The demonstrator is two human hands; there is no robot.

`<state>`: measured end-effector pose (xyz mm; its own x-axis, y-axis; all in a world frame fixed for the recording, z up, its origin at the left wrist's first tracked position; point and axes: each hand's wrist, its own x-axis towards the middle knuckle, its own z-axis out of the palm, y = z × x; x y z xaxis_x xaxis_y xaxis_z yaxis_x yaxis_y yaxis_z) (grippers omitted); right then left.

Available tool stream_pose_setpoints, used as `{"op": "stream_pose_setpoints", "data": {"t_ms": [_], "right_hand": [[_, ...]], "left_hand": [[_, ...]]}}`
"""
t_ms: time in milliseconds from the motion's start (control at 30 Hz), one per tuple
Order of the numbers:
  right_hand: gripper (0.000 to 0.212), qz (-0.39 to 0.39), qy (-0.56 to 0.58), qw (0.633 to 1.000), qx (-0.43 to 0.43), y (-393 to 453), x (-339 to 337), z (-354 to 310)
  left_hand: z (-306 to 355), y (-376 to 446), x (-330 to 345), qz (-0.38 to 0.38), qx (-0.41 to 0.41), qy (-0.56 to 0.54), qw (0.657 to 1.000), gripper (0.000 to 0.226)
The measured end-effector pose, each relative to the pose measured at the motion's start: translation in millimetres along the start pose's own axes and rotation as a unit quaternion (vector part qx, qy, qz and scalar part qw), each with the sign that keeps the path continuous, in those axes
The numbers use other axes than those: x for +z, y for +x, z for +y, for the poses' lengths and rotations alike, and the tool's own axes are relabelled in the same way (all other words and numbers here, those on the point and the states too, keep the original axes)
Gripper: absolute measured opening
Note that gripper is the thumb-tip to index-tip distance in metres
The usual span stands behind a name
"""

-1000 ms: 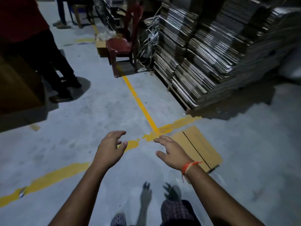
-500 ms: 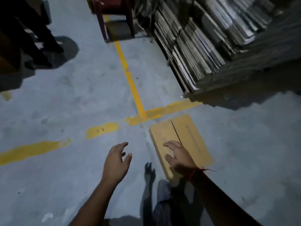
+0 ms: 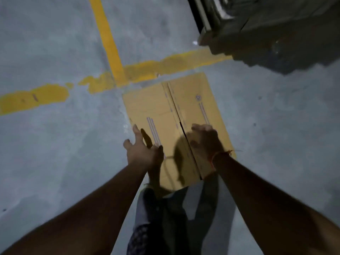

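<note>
Cardboard box [image 3: 171,111] flat, concrete [image 3: 55,162] around; left hand [image 3: 143,151], right hand [image 3: 206,140] spread above near edge.

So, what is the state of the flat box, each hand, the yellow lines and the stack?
flat box: folded flat, lying on the floor, not lifted.
left hand: open, fingers spread, at the box's left edge.
right hand: loosely bent fingers, above the box, holding nothing.
yellow lines: painted on the floor, worn and patchy.
stack: piled at upper right, in shadow.
</note>
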<state>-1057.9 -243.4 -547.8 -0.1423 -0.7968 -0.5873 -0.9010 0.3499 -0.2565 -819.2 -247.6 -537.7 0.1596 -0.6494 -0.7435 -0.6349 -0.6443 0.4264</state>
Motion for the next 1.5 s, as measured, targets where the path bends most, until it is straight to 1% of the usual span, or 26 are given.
{"op": "stream_pose_setpoints", "data": {"t_ms": [67, 167, 200, 267, 300, 367, 433, 533, 700, 767, 900, 1000, 1100, 1200, 1267, 1333, 1500], "right_hand": [[0.077, 0.007, -0.028, 0.999, 0.024, 28, 15, 25], [0.089, 0.042, -0.046, 0.996, 0.063, 51, 22, 58], [0.095, 0.043, -0.042, 0.995, 0.076, 56, 21, 70], [0.107, 0.019, -0.02, 0.994, 0.102, 62, 22, 88], [0.111, 0.012, -0.01, 0.994, 0.111, 63, 23, 92], [0.114, 0.021, 0.004, 0.993, 0.117, 60, 24, 90], [0.11, 0.05, 0.015, 0.992, 0.112, 54, 18, 79], [0.104, 0.084, 0.027, 0.994, 0.067, 46, 6, 49], [0.102, 0.093, 0.071, 0.993, 0.029, 19, 6, -31], [0.102, 0.091, 0.086, 0.992, 0.013, -2, 20, -72], [0.099, 0.103, 0.081, 0.991, -0.04, -53, 67, -155], [0.1, 0.078, 0.097, 0.988, -0.092, -84, 114, -208], [0.098, 0.029, 0.119, 0.986, -0.112, -105, 153, -253], [0.098, -0.021, 0.086, 0.984, -0.154, -114, 180, -283], [0.095, -0.044, 0.082, 0.98, -0.174, -118, 194, -296], [0.096, -0.086, 0.094, 0.976, -0.177, -127, 208, -302], [0.109, -0.201, 0.129, 0.954, -0.179, -163, 239, -301]], "left_hand": [[-3, 23, 35, 0.004, -0.047, -0.017, 0.999, 0.103], [-11, 43, 73, 0.006, -0.114, -0.053, 0.992, 0.104], [-15, 46, 80, 0.014, -0.11, -0.04, 0.993, 0.106], [-24, 47, 88, 0.028, -0.071, 0.006, 0.997, 0.11], [-27, 47, 89, 0.034, -0.058, 0.005, 0.998, 0.11], [-35, 46, 90, 0.05, -0.048, -0.025, 0.997, 0.111], [-36, 45, 81, 0.064, -0.043, -0.053, 0.996, 0.114], [-40, 50, 49, 0.077, -0.035, -0.069, 0.994, 0.115], [-60, 52, -48, 0.132, 0.004, -0.001, 0.991, 0.112], [-86, 40, -89, 0.155, -0.002, 0.025, 0.988, 0.114], [-164, -9, -162, 0.203, -0.031, 0.016, 0.979, 0.115], [-230, -49, -207, 0.259, -0.055, -0.004, 0.964, 0.111], [-292, -86, -231, 0.307, -0.085, -0.001, 0.948, 0.11], [-335, -107, -243, 0.325, -0.112, -0.001, 0.939, 0.111], [-349, -114, -254, 0.329, -0.119, 0.022, 0.937, 0.11], [-356, -127, -263, 0.341, -0.122, 0.053, 0.931, 0.108], [-357, -191, -264, 0.385, -0.122, 0.112, 0.908, 0.102]]}}
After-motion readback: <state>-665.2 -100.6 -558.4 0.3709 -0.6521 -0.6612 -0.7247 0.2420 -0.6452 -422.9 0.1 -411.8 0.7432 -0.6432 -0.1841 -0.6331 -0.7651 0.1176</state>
